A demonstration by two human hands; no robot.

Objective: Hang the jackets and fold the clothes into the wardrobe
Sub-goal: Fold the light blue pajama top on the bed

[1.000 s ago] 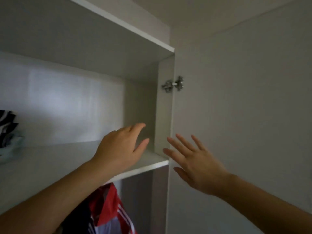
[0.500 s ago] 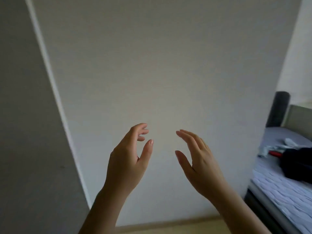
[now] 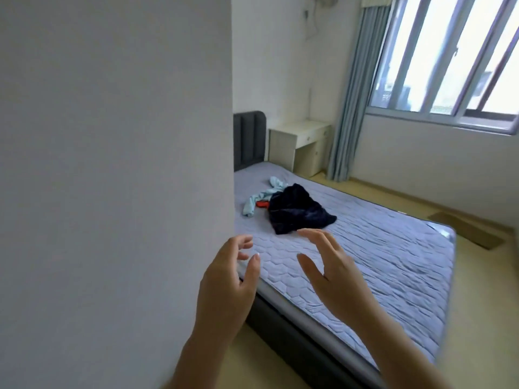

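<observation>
Hands: the left hand (image 3: 227, 279) and the right hand (image 3: 334, 279) are both empty. Their fingers are spread and loosely curved, and they are raised in the air over the near edge of the bed (image 3: 393, 262).
Clothes: a small heap lies on the bed near the headboard (image 3: 248, 138), well apart from the hands. A dark garment (image 3: 297, 211) sits on top, a light blue garment (image 3: 261, 197) trails out to its left, and a red piece (image 3: 262, 204) shows between them.
Step, as I judge it: reaching for the next item to carry to the wardrobe.
Risk, tangling: the dark garment overlaps the other two, so lifting it by one edge could drag the blue one along or drop it on the floor.
Risk, grip: the dark garment looks bulky and crumpled, with no collar or sleeve showing. A blind grab may lift it lopsided and make it hard to hang.
Risk, collision: a tall white panel (image 3: 112, 164) stands just beside the left hand, and a wide swing could knock it.
Materials: the dark garment is thick and faintly glossy, possibly quilted. The blue one is thin, limp and twisted like a rope.
Bed surface: a pale lavender cover with stitched, wavy quilting that is slightly rumpled.
Room: a smooth cream desk (image 3: 303, 141), a pleated blue-grey curtain (image 3: 351, 108) and a barred window (image 3: 449, 60).
</observation>
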